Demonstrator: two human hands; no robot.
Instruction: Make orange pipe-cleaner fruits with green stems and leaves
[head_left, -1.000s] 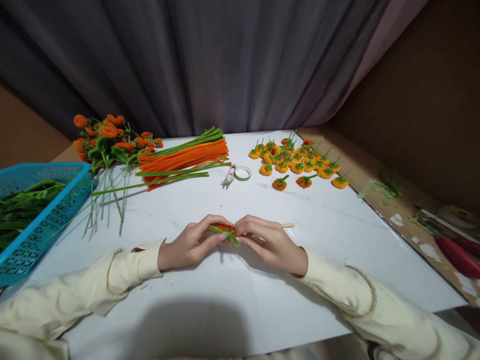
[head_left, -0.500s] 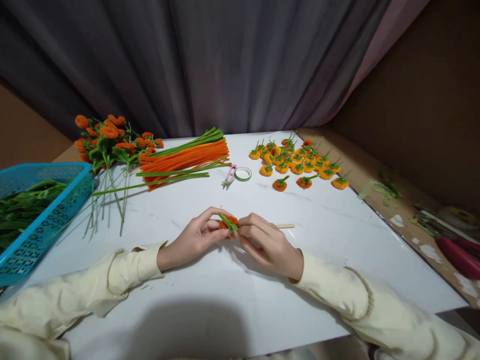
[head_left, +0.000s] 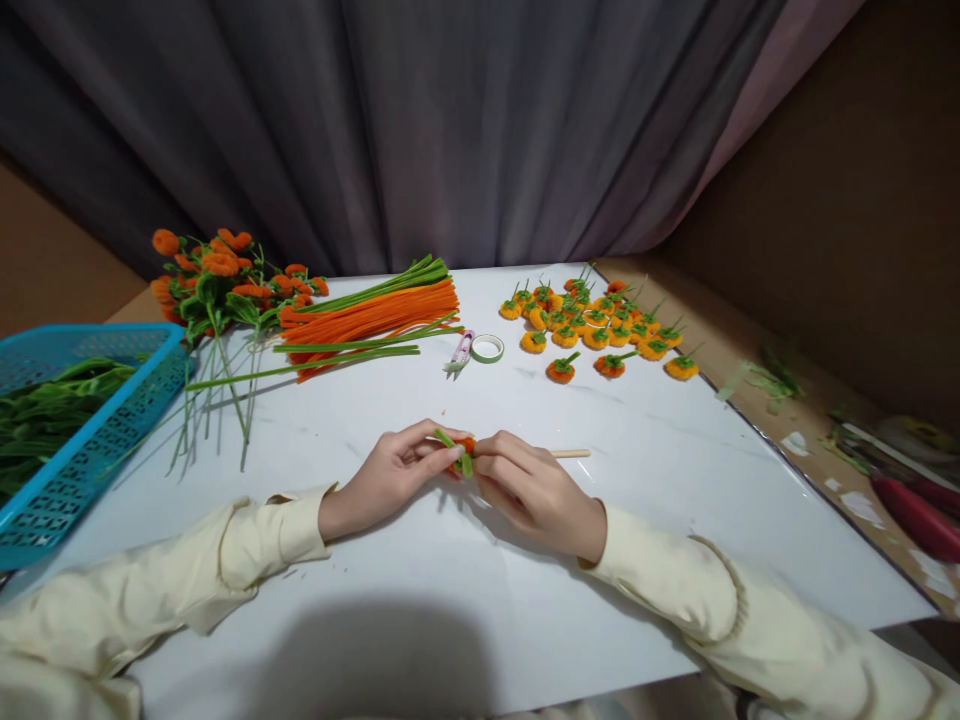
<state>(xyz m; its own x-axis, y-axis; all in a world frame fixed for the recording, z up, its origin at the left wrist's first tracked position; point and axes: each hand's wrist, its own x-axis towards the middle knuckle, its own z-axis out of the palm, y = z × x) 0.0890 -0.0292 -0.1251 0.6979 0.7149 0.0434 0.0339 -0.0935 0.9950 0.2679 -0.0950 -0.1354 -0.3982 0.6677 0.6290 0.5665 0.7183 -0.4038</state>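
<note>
My left hand (head_left: 394, 475) pinches a small orange pipe-cleaner flower (head_left: 468, 445) between thumb and fingers, just above the white table. A green pipe-cleaner piece (head_left: 466, 466) lies across the flower's underside, with a short end sticking up to the left. My right hand (head_left: 536, 490) is closed at the flower's right side, its fingertips pressed against it and partly covering it. Behind the right hand a thin wooden stick (head_left: 573, 453) lies on the table, one end hidden.
Pink-handled snips (head_left: 459, 354) and a green tape roll (head_left: 487, 348) lie ahead. Orange pipe cleaners (head_left: 375, 315) and finished orange flowers (head_left: 220, 263) are at the back left, near a blue basket (head_left: 97, 440) of green leaves. Several yellow-orange flower heads (head_left: 596, 338) stand back right.
The flower has turned slightly in my fingers, and its green piece now hangs lower. My left thumb has shifted a little to the right over it. My right hand has barely moved.
</note>
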